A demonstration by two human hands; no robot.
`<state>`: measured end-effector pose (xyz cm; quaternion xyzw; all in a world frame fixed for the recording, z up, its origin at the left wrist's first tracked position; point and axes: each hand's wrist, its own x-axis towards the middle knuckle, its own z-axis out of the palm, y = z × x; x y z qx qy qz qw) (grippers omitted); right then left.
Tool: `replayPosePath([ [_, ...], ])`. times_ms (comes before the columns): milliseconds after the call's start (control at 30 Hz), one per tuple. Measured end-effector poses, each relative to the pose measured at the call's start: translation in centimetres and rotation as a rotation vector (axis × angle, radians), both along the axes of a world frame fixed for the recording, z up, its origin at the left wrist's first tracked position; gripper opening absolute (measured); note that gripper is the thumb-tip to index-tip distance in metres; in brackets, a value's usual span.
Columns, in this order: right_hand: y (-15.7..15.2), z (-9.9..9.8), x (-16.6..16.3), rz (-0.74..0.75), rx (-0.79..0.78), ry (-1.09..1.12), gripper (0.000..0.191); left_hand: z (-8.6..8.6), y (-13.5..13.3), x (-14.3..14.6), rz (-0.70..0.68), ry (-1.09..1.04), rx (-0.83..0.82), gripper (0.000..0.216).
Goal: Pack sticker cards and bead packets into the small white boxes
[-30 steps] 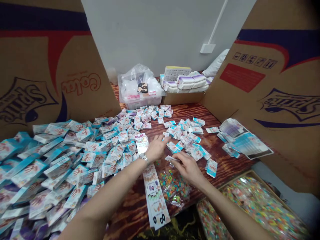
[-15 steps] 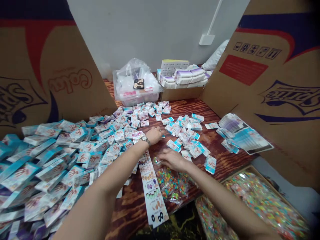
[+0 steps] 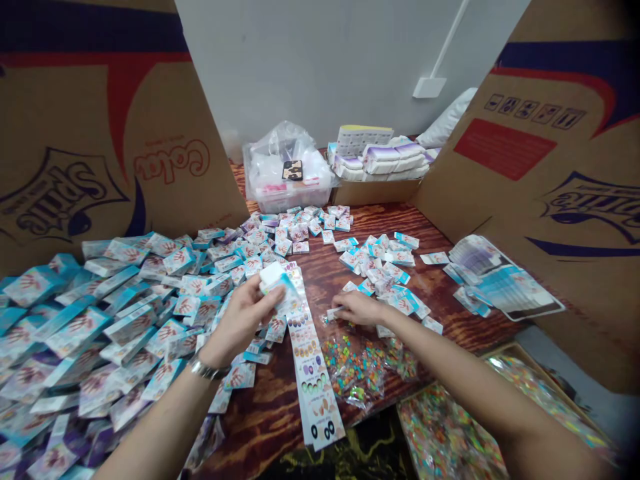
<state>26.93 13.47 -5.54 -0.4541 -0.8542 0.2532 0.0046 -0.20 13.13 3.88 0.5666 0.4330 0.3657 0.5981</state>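
Glossy wood tabletop (image 3: 260, 427), matt cardboard panel (image 3: 65, 120), shiny clear plastic bag (image 3: 353, 373)

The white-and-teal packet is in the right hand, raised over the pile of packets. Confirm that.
Wrong hand: the white-and-teal packet is in the left hand, not the right, as the head view shows. It is raised over the pile of packets, as you said.

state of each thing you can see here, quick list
left hand, gripping a small box
right hand, pinching a small white piece
printed strip, lying flat on the wooden table
clear bag of colourful bits, lying on the table
box pile, loose and heaped
plastic tub, holding a plastic bag
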Motion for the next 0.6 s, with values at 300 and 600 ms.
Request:
replayPosePath([
  [300, 0.2, -0.9, -1.0, -0.007, -0.083, 0.014, 0.01, -2.0, -7.5, -2.4, 0.114, -0.451, -0.586, 0.055],
  [600, 0.4, -2.5, -2.4, -0.099, -0.079, -0.081, 0.015, -3.7, -9.4, -1.2, 0.25, -0.137, -0.39, 0.06],
])
